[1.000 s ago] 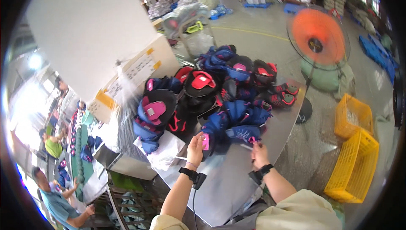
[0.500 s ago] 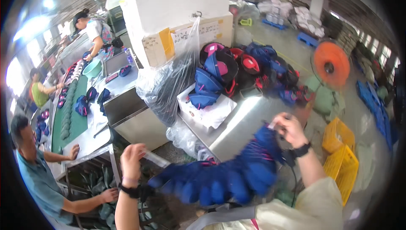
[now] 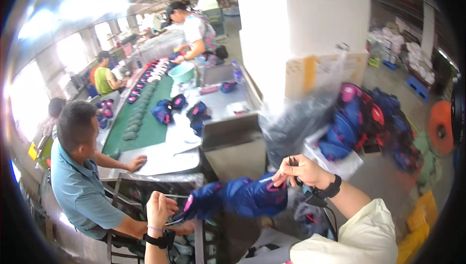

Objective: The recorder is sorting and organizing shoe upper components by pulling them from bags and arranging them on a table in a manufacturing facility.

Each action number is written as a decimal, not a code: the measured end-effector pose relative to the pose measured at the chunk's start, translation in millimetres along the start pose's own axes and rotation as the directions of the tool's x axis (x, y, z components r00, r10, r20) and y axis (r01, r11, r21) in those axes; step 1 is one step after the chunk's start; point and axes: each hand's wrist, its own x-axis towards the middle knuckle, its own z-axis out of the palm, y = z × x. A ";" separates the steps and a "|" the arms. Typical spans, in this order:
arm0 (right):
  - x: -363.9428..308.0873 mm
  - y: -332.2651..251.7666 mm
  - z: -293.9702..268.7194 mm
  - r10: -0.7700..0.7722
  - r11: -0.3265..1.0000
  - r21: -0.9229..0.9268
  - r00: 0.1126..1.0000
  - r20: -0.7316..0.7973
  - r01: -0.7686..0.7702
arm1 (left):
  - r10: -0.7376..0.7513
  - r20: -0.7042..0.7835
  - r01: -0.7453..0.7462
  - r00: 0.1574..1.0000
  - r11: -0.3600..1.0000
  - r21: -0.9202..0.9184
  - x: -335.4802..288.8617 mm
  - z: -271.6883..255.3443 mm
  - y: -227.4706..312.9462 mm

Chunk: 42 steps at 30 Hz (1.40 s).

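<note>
A string of navy-blue shoe uppers (image 3: 250, 198) with pink trim hangs between my two hands in front of me, packed close together. My left hand (image 3: 160, 209) is closed on a thin pale cord at the left end of the row. At the other end, my right hand (image 3: 303, 173) pinches the cord by the last upper, and a small dark thing (image 3: 292, 163) sticks up between its fingers; I cannot make out its kind. A black band is on each wrist.
Close at left, a co-worker in a blue shirt (image 3: 80, 179) leans over a metal rack (image 3: 155, 179). Behind runs a green conveyor belt (image 3: 114, 140) with rows of shoe parts. A white pillar (image 3: 325, 16), a pile of blue uppers (image 3: 347, 123) and yellow crates (image 3: 422, 215) stand right.
My view has turned left. The string of uppers is now straighter and nearer the rack, with my hands moved left relative to the room. The co-worker's lower hand now reaches beside my left hand.
</note>
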 end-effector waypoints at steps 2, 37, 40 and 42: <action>57.0 8.1 -20.5 0.028 0.999 0.028 1.000 -0.003 -0.028 | -0.028 0.111 0.036 0.993 0.997 -0.070 41.4 -3.3 14.1; -26.1 11.4 -45.4 0.357 0.928 -0.053 0.921 -0.156 -0.368 | 0.729 0.655 -0.860 0.199 0.450 -0.240 152.9 316.8 11.9; -108.2 9.6 -18.7 0.307 0.934 -0.048 0.863 -0.401 -0.355 | 0.568 0.815 -0.889 -0.111 0.310 -0.338 98.5 364.6 -0.7; -185.6 28.2 0.7 -0.082 0.979 0.038 0.561 -0.824 0.199 | 0.200 0.930 -0.767 -0.310 0.525 -0.369 41.9 387.9 -0.8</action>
